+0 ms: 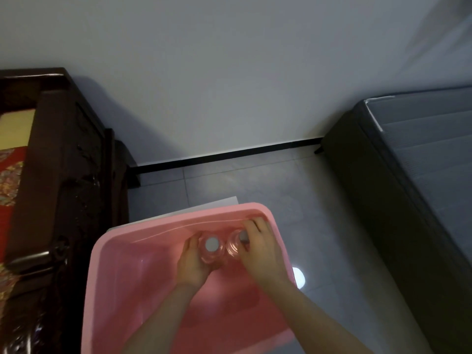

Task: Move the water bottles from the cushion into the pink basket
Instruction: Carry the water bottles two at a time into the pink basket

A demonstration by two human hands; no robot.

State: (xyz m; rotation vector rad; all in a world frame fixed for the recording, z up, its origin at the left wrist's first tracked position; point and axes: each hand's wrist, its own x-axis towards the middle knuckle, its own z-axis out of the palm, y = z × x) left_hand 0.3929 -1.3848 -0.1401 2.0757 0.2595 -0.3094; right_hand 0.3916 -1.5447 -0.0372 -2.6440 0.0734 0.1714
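Note:
A large pink basket (120, 254) sits on the floor below me. Two clear water bottles with white caps stand upright side by side inside it, near its far wall. My left hand (191, 264) wraps around the left bottle (212, 247), whose cap faces up at me. My right hand (260, 249) grips the right bottle (236, 245) and partly covers its cap. A red patterned cushion (10, 180) lies on the dark wooden seat at the far left; I see no bottles on its visible part.
A dark carved wooden sofa frame (66, 175) stands close to the basket's left side. A grey bed base (408, 187) runs along the right. A white sheet (217, 203) pokes out behind the basket. Grey tiled floor (306, 200) lies between them, with a wall behind.

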